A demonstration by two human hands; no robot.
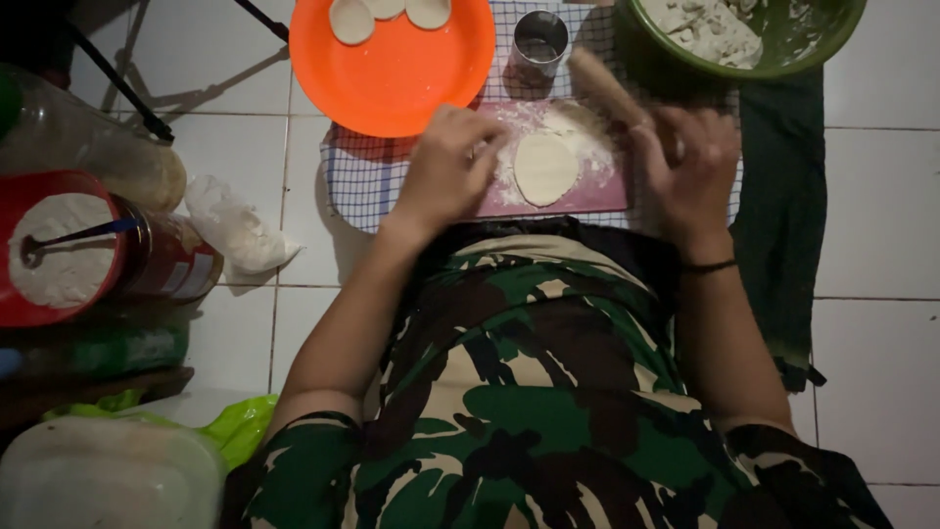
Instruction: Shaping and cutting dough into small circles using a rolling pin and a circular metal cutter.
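Left hand fingertips rest flat beside thin dough disc on floured pink board; right hand closed around rolling pin; dough likely soft, tearable, lift by edge.

There is one camera, and it sits on the person's head. It looks straight down over the camouflage shirt to the white tiled floor. It is close. The left hand and right hand sit near the top, side by side.
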